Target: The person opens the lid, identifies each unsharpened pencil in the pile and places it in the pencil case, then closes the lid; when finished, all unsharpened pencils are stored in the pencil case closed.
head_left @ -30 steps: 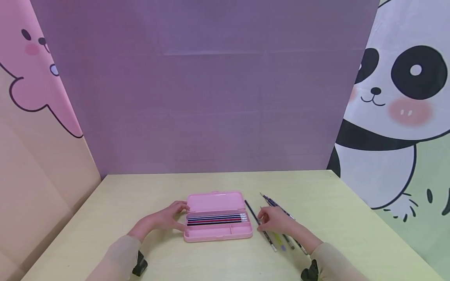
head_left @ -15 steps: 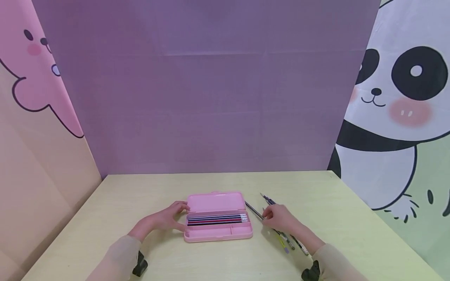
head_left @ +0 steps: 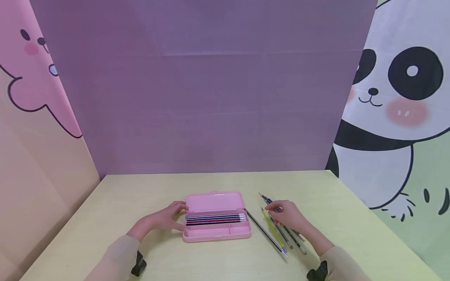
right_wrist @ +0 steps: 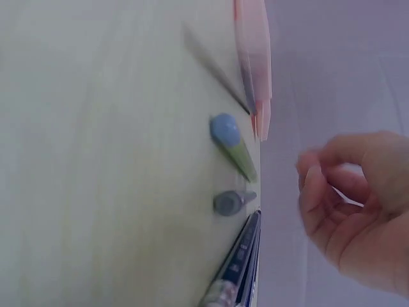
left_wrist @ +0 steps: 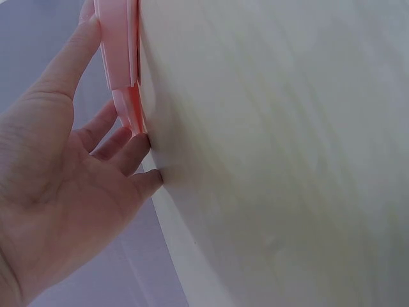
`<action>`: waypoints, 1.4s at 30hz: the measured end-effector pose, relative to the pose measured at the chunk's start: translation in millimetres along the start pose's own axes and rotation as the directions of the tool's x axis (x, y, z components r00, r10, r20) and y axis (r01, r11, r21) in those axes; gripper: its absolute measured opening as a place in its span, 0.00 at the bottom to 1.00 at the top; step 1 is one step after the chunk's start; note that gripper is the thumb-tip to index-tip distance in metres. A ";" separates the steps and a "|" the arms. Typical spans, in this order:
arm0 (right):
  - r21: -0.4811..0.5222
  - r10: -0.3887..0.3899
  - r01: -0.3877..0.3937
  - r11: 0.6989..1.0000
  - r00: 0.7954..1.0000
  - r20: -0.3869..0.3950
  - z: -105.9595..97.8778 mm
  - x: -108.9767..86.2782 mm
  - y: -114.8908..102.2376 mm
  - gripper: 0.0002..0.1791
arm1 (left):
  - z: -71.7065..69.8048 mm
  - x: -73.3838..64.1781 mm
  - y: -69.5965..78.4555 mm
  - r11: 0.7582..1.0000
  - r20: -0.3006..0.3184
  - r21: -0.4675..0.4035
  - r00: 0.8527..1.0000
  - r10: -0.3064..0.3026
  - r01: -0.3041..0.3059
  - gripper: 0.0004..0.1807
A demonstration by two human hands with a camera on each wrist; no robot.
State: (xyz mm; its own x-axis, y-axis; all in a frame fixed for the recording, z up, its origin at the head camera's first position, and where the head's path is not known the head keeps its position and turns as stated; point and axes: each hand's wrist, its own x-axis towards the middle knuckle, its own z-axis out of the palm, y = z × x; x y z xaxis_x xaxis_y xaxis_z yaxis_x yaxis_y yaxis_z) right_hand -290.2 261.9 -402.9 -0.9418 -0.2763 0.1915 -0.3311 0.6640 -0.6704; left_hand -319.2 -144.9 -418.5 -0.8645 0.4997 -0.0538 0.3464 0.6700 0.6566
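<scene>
An open pink pencil case (head_left: pixel 211 233) lies on the table, with several striped pencils (head_left: pixel 212 220) in its long compartment. My left hand (head_left: pixel 170 215) rests against its left end, thumb at the front part and fingertips by the lid; the left wrist view shows the fingers spread. My right hand (head_left: pixel 289 214) is over the loose pencils to the right, fingers loosely bent; in the right wrist view nothing is between thumb and forefinger. A dark pencil (head_left: pixel 265 233) slants beside the case's right end. Right of it is a yellow-green pencil (head_left: pixel 271 225) with a purple end.
Several dark pencils (head_left: pixel 287 237) lie slanted under and beyond the right hand, partly hidden by it. The pale wooden table (head_left: pixel 158 183) ends at a purple backdrop (head_left: pixel 211 97). Both wrists wear black devices (head_left: pixel 139 264).
My right hand has let go of the dark pencil, which now lies lower with its eraser end nearer me. The hand has moved right, uncovering the yellow-green pencil. The left hand stays put.
</scene>
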 end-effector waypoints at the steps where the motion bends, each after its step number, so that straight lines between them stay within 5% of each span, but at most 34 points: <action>1: -0.009 -0.007 0.007 1.000 1.000 0.003 1.1 0.1 -0.3 0.10 | 0.0 -0.3 -0.3 1.000 0.000 -0.001 1.000 0.000 0.000 0.39; 7: -0.081 -0.075 0.083 0.993 0.993 0.096 9.2 -2.2 -3.4 0.10 | 0.7 0.4 -3.3 1.000 0.003 -0.010 1.000 0.003 -0.003 0.39; 12: -0.087 -0.047 0.063 0.994 0.984 0.172 12.9 -5.1 -7.3 0.12 | 1.2 1.5 -5.1 1.000 0.007 -0.022 1.000 -0.005 0.005 0.38; 24: -0.200 0.050 -0.007 0.980 0.976 0.212 14.7 -8.6 -4.6 0.13 | 0.3 1.0 -3.9 1.000 0.001 -0.010 1.000 -0.010 0.010 0.39; 42: -0.199 0.016 0.020 0.980 0.984 0.180 -2.8 -12.7 -4.0 0.06 | -0.5 0.6 -4.4 1.000 0.009 -0.017 1.000 0.006 -0.006 0.38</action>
State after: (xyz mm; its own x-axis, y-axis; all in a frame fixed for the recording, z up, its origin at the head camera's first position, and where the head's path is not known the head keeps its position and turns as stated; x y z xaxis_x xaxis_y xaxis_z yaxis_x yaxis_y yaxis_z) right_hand -277.1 264.6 -400.7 -0.9212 -0.3860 0.0485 -0.3550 0.7833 -0.5103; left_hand -321.5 -147.9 -421.1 -0.8593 0.5083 -0.0567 0.3450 0.6579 0.6694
